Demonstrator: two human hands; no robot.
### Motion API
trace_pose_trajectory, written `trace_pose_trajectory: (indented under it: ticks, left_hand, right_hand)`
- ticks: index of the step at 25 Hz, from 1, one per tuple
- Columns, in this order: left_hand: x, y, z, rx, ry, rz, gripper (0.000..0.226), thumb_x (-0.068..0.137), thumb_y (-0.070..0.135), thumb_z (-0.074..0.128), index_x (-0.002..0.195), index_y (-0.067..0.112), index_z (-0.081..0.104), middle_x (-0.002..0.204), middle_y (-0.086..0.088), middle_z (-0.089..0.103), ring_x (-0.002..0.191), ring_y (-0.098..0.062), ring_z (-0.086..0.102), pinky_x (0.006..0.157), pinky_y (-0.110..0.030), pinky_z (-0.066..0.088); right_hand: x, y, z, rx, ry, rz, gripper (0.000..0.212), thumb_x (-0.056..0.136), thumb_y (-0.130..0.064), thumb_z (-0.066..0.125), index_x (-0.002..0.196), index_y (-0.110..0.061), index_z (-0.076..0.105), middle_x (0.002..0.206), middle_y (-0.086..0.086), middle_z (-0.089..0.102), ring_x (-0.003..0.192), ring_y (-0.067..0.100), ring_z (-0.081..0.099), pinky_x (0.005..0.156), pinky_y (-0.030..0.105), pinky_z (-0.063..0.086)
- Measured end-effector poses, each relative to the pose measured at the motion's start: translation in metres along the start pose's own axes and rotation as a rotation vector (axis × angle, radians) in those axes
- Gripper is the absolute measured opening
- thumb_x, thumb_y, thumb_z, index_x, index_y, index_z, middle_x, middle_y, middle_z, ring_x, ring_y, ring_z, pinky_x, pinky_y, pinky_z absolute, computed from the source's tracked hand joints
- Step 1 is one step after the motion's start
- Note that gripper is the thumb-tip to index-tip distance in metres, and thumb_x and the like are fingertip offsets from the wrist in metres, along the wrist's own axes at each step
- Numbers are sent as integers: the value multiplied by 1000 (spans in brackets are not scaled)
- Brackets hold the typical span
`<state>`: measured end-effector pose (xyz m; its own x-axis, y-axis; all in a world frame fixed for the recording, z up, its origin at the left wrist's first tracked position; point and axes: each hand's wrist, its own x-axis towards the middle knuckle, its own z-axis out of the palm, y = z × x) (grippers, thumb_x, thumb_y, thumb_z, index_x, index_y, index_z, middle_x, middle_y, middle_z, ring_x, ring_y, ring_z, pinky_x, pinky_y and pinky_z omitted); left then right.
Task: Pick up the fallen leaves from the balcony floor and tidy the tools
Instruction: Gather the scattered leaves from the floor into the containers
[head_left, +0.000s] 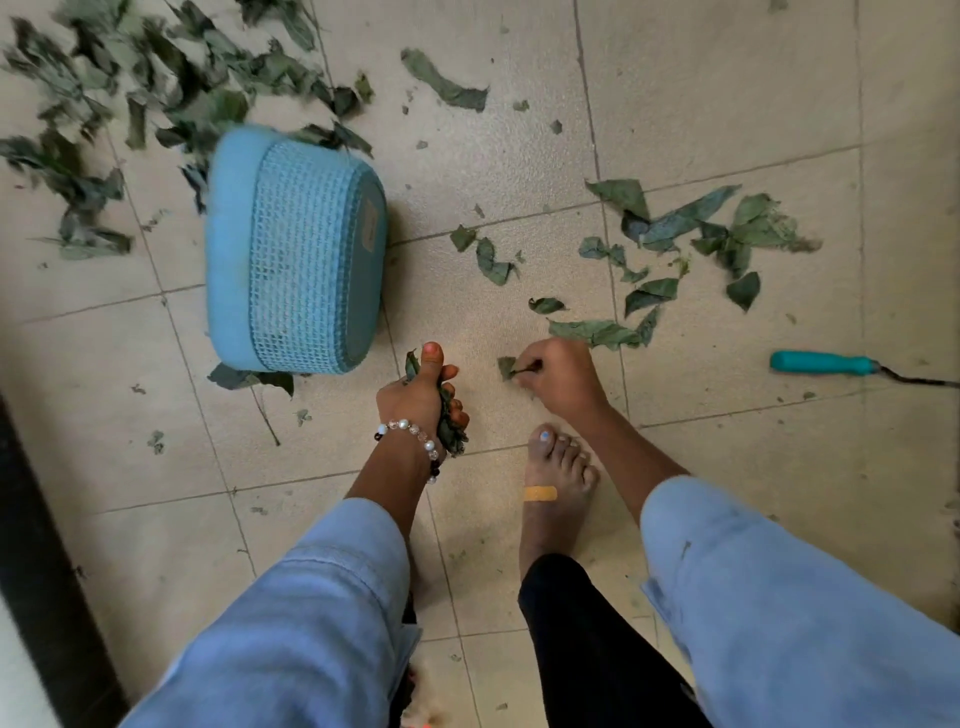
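Green leaf scrap (506, 366) pinched in your right hand (558, 376) grip; left hand (423, 397), just left, clutches the leaf bundle (449, 426).

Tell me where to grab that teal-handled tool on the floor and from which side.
Grip the teal handle, not the dark metal shaft running off the frame's right edge. The tool lies flat on the tile with bare floor around the handle, so come straight down from above, probably with the right hand, which is nearer but currently pinches a leaf.
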<state>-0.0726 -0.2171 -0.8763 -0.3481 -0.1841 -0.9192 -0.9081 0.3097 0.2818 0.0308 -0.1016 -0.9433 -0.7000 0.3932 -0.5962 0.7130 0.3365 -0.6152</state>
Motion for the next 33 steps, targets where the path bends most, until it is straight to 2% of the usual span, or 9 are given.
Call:
trace_pose_trajectory:
  ticks: [2,5,11,15,17,22,24,29,33]
  left_hand:
    - [-39,19,-4,-66,-4,-3,42,90,42,63,75,2,64,51,-4,47,35,-14,42,39,-20,39]
    - [-129,63,1,-235,-8,1,40,91,40,61,75,3,60,49,-3,47,31,-14,44,38,-20,41]
    - [-340,157,20,-572,-162,0,39,93,50,53,77,14,56,59,-2,49,44,-16,53,43,-24,50]
    - [-469,205,30,-685,-298,66,36,94,48,53,77,16,54,51,-1,47,40,-17,52,47,-26,52]
    - [-521,222,33,-669,-362,130,36,94,47,55,75,15,56,56,-2,48,46,-19,53,54,-28,52]
    - [-610,252,36,-401,-428,390,33,91,38,62,76,9,65,69,-7,67,71,-28,65,82,-45,57]
    - [-629,259,35,-315,-420,438,32,92,38,62,78,8,65,75,-9,67,74,-27,65,81,-40,57]
    - [-641,282,42,-216,-437,495,39,91,44,60,78,8,66,80,-9,70,80,-28,66,81,-40,55]
    - [-632,320,56,-278,-595,410,60,80,72,50,71,14,63,68,-3,65,72,-23,62,71,-32,52]
  right_hand:
    - [-29,-42,-40,668,116,242,12,72,1,78,81,-3,73,77,3,71,67,12,65,68,22,55]
    - [-86,-122,-106,1353,115,317,20,74,14,69,77,-6,64,71,8,70,64,16,67,64,24,56]
    - [-198,-272,-265,1742,249,244,36,81,15,51,102,-11,65,73,4,70,68,14,65,68,26,51]
    - [-251,-352,-359,1981,411,274,40,82,8,37,66,-9,70,62,0,65,56,14,59,65,26,47]
    - [-277,-379,-395,1988,455,197,38,81,5,35,60,-6,64,59,3,60,63,21,56,68,29,47]
    - [-327,-432,-465,1711,473,46,21,88,-8,51,80,-2,69,72,6,67,72,22,65,70,31,53]
    - [-333,-442,-476,1592,499,-14,22,88,-11,58,68,-6,67,73,7,71,72,21,67,68,29,55]
    - [-324,-455,-490,1457,529,-47,21,86,-14,69,96,4,65,92,19,71,84,26,68,81,39,57]
    - [-293,-471,-509,1436,525,-70,22,82,-11,71,98,2,63,94,20,69,84,27,67,82,40,56]
